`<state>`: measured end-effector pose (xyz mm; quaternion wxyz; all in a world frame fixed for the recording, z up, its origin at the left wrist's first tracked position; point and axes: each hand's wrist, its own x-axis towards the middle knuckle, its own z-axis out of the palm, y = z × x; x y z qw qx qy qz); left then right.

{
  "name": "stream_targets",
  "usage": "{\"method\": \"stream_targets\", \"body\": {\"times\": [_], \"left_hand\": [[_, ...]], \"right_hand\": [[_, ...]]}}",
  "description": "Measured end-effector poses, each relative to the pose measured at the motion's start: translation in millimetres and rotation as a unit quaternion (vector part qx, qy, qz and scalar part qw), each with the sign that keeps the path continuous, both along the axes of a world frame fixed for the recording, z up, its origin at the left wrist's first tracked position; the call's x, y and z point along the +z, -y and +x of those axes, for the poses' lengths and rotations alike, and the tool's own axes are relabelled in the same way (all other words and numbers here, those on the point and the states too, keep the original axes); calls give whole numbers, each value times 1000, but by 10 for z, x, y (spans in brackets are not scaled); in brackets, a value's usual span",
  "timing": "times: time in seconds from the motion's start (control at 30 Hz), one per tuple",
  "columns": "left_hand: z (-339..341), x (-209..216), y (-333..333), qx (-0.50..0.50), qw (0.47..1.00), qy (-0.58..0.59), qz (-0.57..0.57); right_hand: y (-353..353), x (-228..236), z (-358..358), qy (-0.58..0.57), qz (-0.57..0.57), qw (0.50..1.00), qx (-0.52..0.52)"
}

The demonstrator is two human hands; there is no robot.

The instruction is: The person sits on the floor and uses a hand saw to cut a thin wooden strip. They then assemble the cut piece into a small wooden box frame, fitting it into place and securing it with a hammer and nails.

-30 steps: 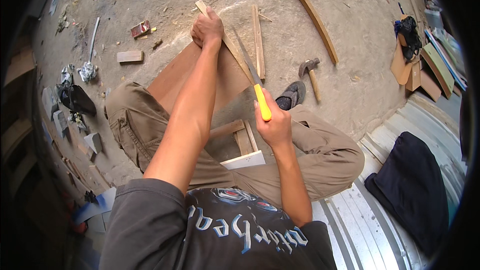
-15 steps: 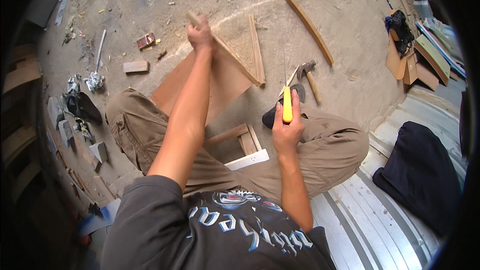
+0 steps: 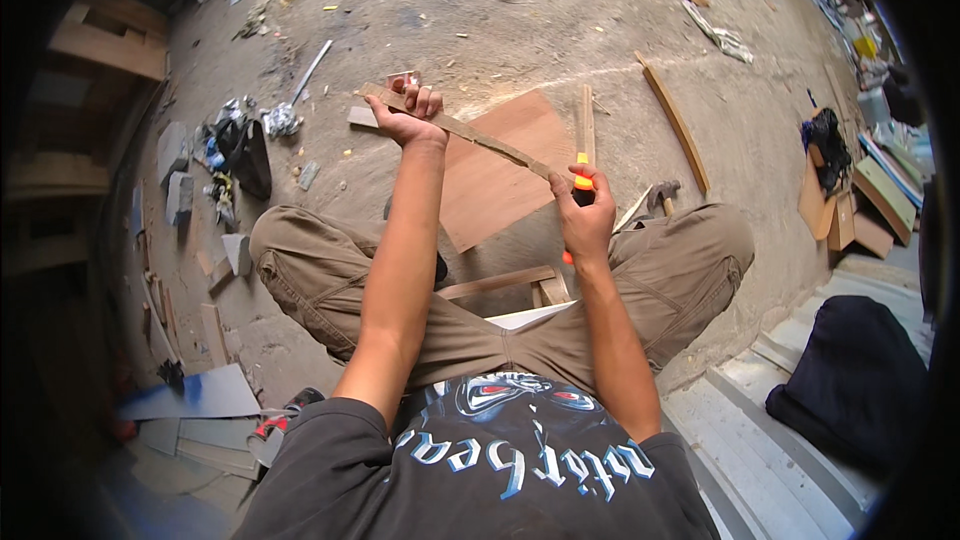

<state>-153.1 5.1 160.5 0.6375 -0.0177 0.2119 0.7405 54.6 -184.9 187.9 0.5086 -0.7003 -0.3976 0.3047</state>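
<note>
My left hand [image 3: 408,118] is closed, palm up, around one end of a thin wooden strip [image 3: 485,143] that slants above a brown plywood sheet [image 3: 505,202] on the floor. The strip's other end reaches the thumb side of my right hand [image 3: 587,214]. That hand is closed on a yellow-and-orange handled tool [image 3: 582,182] with a black part; its exact kind is unclear, and my fingers cover much of it. Between my crossed legs sits a small wooden frame [image 3: 500,283], partly hidden. A hammer [image 3: 664,196] lies beyond my right knee.
Two more strips lie ahead, a short one [image 3: 586,108] and a longer one [image 3: 675,123]. Behind my left hand are a wooden block [image 3: 362,117] and a small red box [image 3: 402,79]. Scraps and a black bag [image 3: 245,155] lie left; dark cloth [image 3: 850,380] rests on metal sheeting at right.
My left hand has drawn the strip back toward me and up off the sheet. The strip's near end now meets my right hand, where the tool has turned. The view has shifted left.
</note>
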Motion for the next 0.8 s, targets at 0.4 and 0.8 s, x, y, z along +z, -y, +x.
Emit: {"method": "stream_targets", "body": {"times": [0.4, 0.8], "left_hand": [[192, -127, 1099, -186, 959, -212, -23], [420, -806, 1191, -248, 875, -409, -82]], "right_hand": [[-302, 340, -52, 197, 118, 973, 3], [-214, -1521, 1711, 468, -86, 868, 145]]}}
